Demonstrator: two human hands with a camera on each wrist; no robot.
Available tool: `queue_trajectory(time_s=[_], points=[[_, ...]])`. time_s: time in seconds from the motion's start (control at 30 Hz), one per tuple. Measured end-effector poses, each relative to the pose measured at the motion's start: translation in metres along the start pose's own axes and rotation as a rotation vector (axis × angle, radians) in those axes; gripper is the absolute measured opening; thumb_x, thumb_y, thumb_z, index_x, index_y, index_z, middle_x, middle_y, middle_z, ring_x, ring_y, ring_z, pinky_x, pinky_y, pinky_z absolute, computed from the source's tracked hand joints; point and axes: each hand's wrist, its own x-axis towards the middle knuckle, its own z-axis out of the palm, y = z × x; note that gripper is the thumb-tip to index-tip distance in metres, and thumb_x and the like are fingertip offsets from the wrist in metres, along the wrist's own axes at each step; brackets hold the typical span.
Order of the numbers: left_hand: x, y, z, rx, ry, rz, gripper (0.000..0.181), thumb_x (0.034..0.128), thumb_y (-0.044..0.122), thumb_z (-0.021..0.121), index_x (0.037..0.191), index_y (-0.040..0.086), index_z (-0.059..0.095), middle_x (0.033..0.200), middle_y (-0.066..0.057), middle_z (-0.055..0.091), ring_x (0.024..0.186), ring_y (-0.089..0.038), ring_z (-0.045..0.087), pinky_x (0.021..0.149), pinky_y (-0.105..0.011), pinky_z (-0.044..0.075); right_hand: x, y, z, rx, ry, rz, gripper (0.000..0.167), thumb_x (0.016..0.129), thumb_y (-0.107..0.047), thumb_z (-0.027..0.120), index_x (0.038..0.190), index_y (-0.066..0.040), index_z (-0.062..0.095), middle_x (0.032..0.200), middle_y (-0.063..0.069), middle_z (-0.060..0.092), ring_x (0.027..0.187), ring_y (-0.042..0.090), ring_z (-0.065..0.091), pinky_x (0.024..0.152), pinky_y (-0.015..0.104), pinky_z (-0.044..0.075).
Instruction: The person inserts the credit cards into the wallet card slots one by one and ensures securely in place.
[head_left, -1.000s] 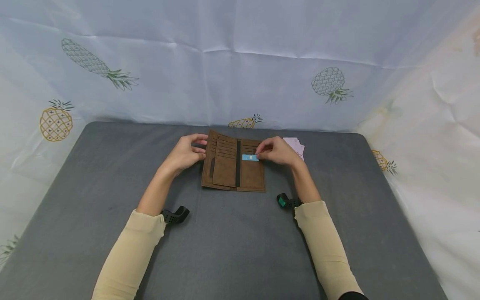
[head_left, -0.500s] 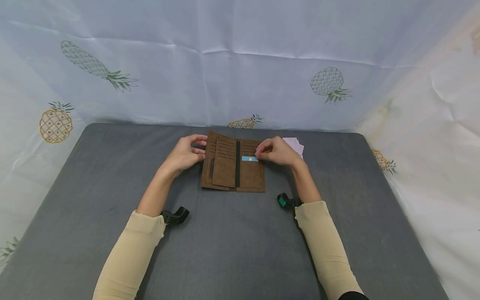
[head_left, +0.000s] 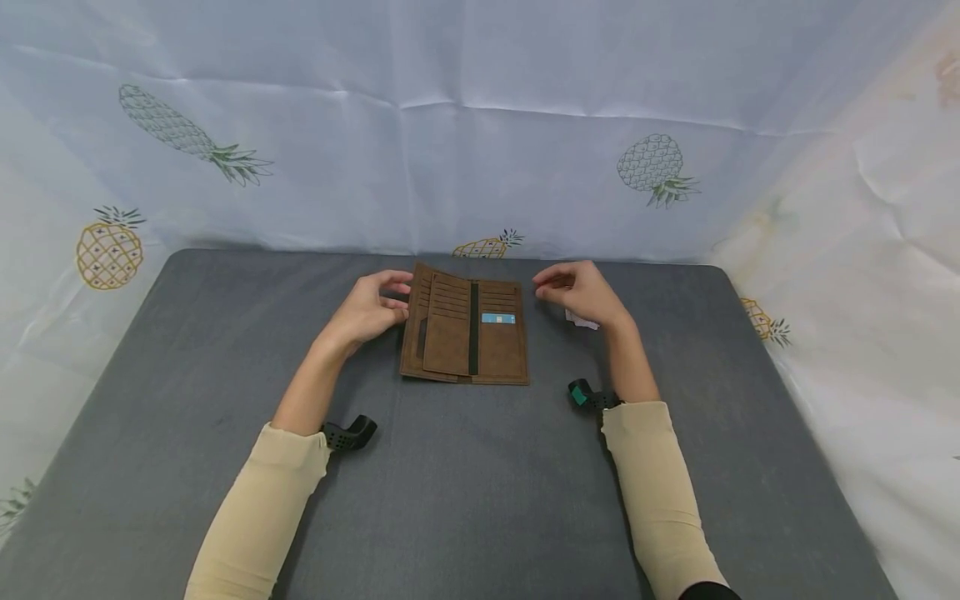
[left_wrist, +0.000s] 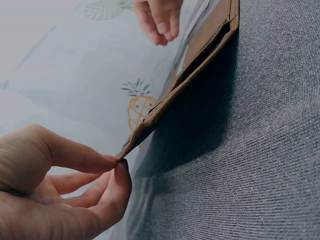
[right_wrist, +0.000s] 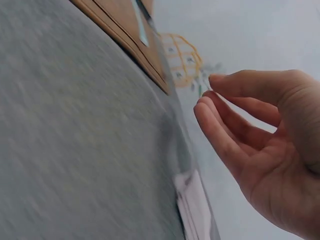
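Observation:
A brown wallet (head_left: 448, 342) lies unfolded near the table's far edge, its left flap raised. In the left wrist view my left hand (left_wrist: 75, 185) pinches the edge of that flap (left_wrist: 172, 95) between thumb and fingertips. A light blue card (head_left: 498, 318) shows in a slot on the wallet's right side. My right hand (head_left: 581, 292) is held to the right of the wallet, touching nothing. Its fingers are relaxed and bent, with nothing between them in the right wrist view (right_wrist: 265, 135). Pale pink papers (head_left: 582, 320) lie partly hidden under my right hand.
The grey table (head_left: 465, 500) ends at a pale curtain (head_left: 525, 175) printed with pineapples, which also hangs at both sides. A black wrist device (head_left: 349, 433) sits by my left cuff, and another (head_left: 592, 397) by my right cuff.
My right hand has let go of the blue card and moved right, away from the wallet and above the papers. The card sits lower in its slot. My left hand keeps its hold.

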Motion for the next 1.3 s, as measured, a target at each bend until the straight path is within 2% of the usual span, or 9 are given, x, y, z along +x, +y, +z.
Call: queue_trajectory(time_s=[0.2, 0.27, 0.37, 0.43, 0.53, 0.77, 1.07, 1.17, 1.3], points=[[-0.001, 0.000, 0.001, -0.005, -0.002, 0.000, 0.066, 0.1035, -0.009, 0.055, 0.167, 0.004, 0.039, 0.159, -0.028, 0.047, 0.135, -0.046, 0.059, 0.110, -0.055, 0.054, -0.011, 0.017, -0.023, -0.048, 0.097, 0.106, 0.035, 0.105, -0.011, 0.071, 0.137, 0.004, 0.071, 0.131, 0.029, 0.074, 0.121, 0.041, 0.073, 0.083, 0.022, 0.057], [-0.001, 0.000, 0.001, -0.001, -0.003, 0.002, 0.066, 0.1039, -0.008, 0.055, 0.167, 0.004, 0.038, 0.159, -0.029, 0.047, 0.135, -0.046, 0.059, 0.109, -0.055, 0.054, -0.014, 0.021, -0.029, -0.079, 0.132, 0.148, 0.039, 0.104, -0.012, 0.072, 0.139, 0.003, 0.069, 0.133, 0.030, 0.073, 0.124, 0.044, 0.071, 0.086, 0.029, 0.058], [-0.001, 0.000, 0.001, 0.002, -0.001, -0.001, 0.066, 0.1039, -0.007, 0.055, 0.167, 0.005, 0.039, 0.159, -0.028, 0.047, 0.134, -0.045, 0.059, 0.108, -0.054, 0.054, -0.016, 0.026, -0.032, -0.122, 0.163, 0.209, 0.047, 0.103, -0.014, 0.074, 0.146, 0.005, 0.064, 0.140, 0.032, 0.068, 0.131, 0.046, 0.067, 0.098, 0.047, 0.060], [-0.001, 0.000, 0.001, 0.005, 0.000, 0.001, 0.066, 0.1041, -0.007, 0.055, 0.167, 0.004, 0.039, 0.159, -0.029, 0.047, 0.134, -0.045, 0.059, 0.108, -0.054, 0.054, -0.016, 0.028, -0.033, -0.150, 0.158, 0.238, 0.054, 0.103, -0.016, 0.074, 0.151, 0.006, 0.059, 0.146, 0.033, 0.064, 0.136, 0.048, 0.063, 0.107, 0.058, 0.056], [-0.002, 0.000, 0.001, 0.006, -0.001, 0.006, 0.066, 0.1043, -0.007, 0.055, 0.167, 0.004, 0.039, 0.159, -0.029, 0.048, 0.134, -0.046, 0.060, 0.108, -0.055, 0.054, -0.015, 0.031, -0.033, -0.190, 0.127, 0.269, 0.064, 0.103, -0.018, 0.074, 0.156, 0.009, 0.051, 0.153, 0.036, 0.057, 0.144, 0.050, 0.057, 0.116, 0.064, 0.049], [-0.002, 0.001, 0.002, 0.002, -0.005, 0.017, 0.066, 0.1048, -0.007, 0.054, 0.168, 0.004, 0.037, 0.159, -0.030, 0.048, 0.136, -0.048, 0.059, 0.110, -0.058, 0.053, -0.013, 0.035, -0.032, -0.220, 0.118, 0.280, 0.070, 0.100, -0.021, 0.077, 0.154, 0.015, 0.050, 0.155, 0.040, 0.052, 0.145, 0.053, 0.053, 0.119, 0.064, 0.047], [0.000, -0.001, 0.002, 0.010, 0.000, 0.013, 0.064, 0.1049, -0.006, 0.053, 0.167, 0.005, 0.039, 0.158, -0.030, 0.048, 0.135, -0.046, 0.060, 0.109, -0.056, 0.054, -0.015, 0.037, -0.030, -0.175, 0.187, 0.288, 0.064, 0.099, -0.023, 0.078, 0.148, 0.012, 0.055, 0.145, 0.036, 0.057, 0.134, 0.049, 0.055, 0.114, 0.063, 0.046], [0.000, -0.002, 0.002, 0.008, -0.001, 0.007, 0.064, 0.1046, -0.007, 0.053, 0.166, 0.005, 0.040, 0.158, -0.029, 0.049, 0.135, -0.046, 0.060, 0.109, -0.056, 0.055, -0.014, 0.037, -0.030, -0.157, 0.220, 0.270, 0.058, 0.101, -0.021, 0.076, 0.146, 0.010, 0.056, 0.135, 0.034, 0.061, 0.122, 0.046, 0.059, 0.102, 0.057, 0.052], [0.000, -0.003, 0.001, 0.008, -0.003, 0.005, 0.065, 0.1046, -0.007, 0.053, 0.166, 0.005, 0.039, 0.158, -0.030, 0.049, 0.135, -0.046, 0.060, 0.109, -0.056, 0.054, -0.012, 0.038, -0.028, -0.144, 0.243, 0.251, 0.046, 0.104, -0.016, 0.066, 0.143, 0.008, 0.059, 0.123, 0.032, 0.068, 0.100, 0.034, 0.066, 0.081, 0.036, 0.052]])
